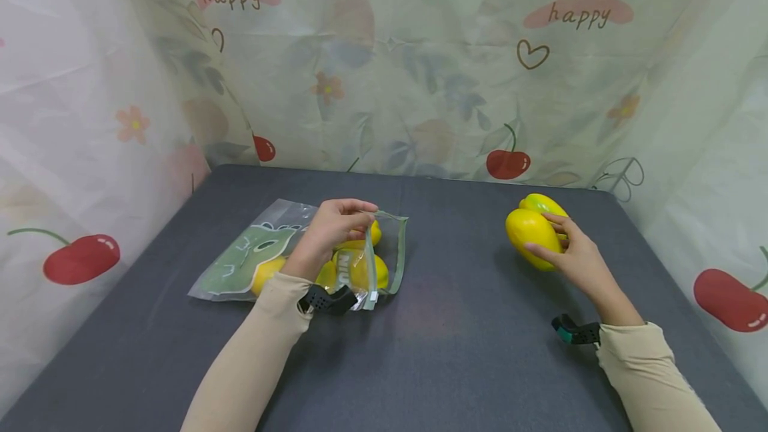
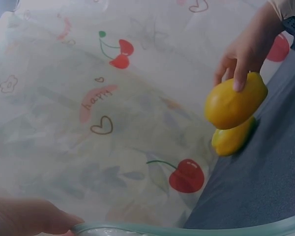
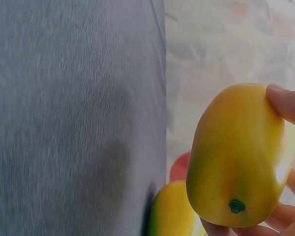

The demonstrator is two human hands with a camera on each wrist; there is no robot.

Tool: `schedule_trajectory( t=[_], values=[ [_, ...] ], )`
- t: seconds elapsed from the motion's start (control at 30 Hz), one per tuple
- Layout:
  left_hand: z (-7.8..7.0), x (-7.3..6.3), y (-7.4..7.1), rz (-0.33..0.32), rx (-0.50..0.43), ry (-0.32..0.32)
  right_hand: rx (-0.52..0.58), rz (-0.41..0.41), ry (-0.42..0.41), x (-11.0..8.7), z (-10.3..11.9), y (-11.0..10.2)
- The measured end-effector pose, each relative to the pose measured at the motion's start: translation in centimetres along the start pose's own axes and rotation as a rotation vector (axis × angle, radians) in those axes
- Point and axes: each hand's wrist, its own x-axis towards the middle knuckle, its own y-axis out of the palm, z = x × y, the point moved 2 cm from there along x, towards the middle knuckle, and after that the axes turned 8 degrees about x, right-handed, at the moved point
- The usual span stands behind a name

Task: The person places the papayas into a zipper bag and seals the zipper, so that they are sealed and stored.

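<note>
My right hand [image 1: 576, 252] grips a smooth yellow mango [image 1: 531, 239], thumb on one side and fingers on the other. The right wrist view shows this mango [image 3: 238, 157] with a small green stem nub, held above the table. Behind it a second, greener mango [image 1: 543, 203] lies on the table, partly hidden. My left hand [image 1: 336, 225] pinches the upper rim of a clear zip bag [image 1: 228, 279] with a green cartoon print. The bag lies on its side, its mouth spread toward the right, with several yellow fruits [image 1: 377, 272] inside.
A dark grey cloth covers the table [image 1: 444, 352]. Printed curtains [image 1: 396, 85] with cherries and hearts stand behind it and on both sides. A thin white wire [image 1: 624, 175] shows at the far right corner.
</note>
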Motion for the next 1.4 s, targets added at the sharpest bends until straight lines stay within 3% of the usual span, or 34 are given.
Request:
schedule_trajectory(
  t=[0.37,1.4],
  values=[
    [-0.1,-0.1,0.0,0.007,-0.017,-0.002,0.029,0.015,-0.056,0.0,2.2,2.3],
    [-0.1,-0.1,-0.1,0.01,-0.023,-0.003,0.035,0.197,-0.225,-0.4,6.7,9.9]
  ],
)
